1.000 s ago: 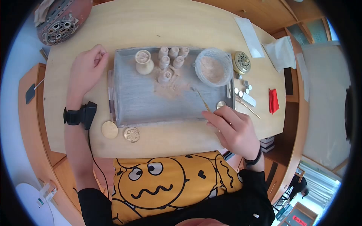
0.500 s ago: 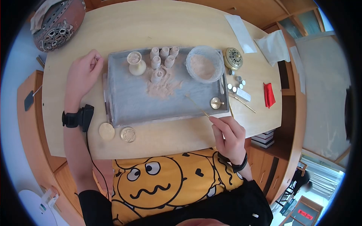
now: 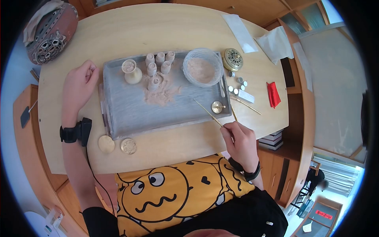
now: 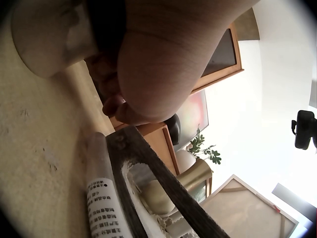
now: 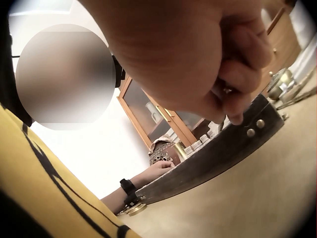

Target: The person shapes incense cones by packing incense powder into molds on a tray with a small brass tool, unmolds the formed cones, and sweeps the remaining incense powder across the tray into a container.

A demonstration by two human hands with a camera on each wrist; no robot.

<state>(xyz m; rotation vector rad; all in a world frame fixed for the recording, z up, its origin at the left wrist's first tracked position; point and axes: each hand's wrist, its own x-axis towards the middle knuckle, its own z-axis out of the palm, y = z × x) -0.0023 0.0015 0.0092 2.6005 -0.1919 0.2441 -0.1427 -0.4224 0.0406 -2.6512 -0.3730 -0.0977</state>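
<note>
My right hand point(image 3: 241, 144) pinches a slim brass rod point(image 3: 208, 111) at the front right corner of the grey tray point(image 3: 169, 120). Its thin tip hangs over the tray, right of a heap of pale powder point(image 3: 161, 94). On the table left of the tray rests my idle left hand point(image 3: 80, 85), fingers loosely curled and holding nothing. Nearest it on the tray is a cream vase point(image 3: 133, 75) filled with powder. Several small powder-coated bottles point(image 3: 160, 58) stand beside it, one point(image 3: 153, 83) within the heap. A small brass dish point(image 3: 216, 107) sits near the right edge.
A clear bowl point(image 3: 202, 67) of powder stands in the tray's back right corner. Beyond it are a pierced brass burner point(image 3: 233, 59), several tiny jars and a red pouch point(image 3: 273, 94). Two brass discs point(image 3: 128, 146) lie before the tray; a pierced clay pot point(image 3: 53, 33) stands back left.
My right hand has drawn back slightly toward me with the rod, its tip lowering toward the tray's middle right. The head view has shifted a little; my left hand stays beside the tray.
</note>
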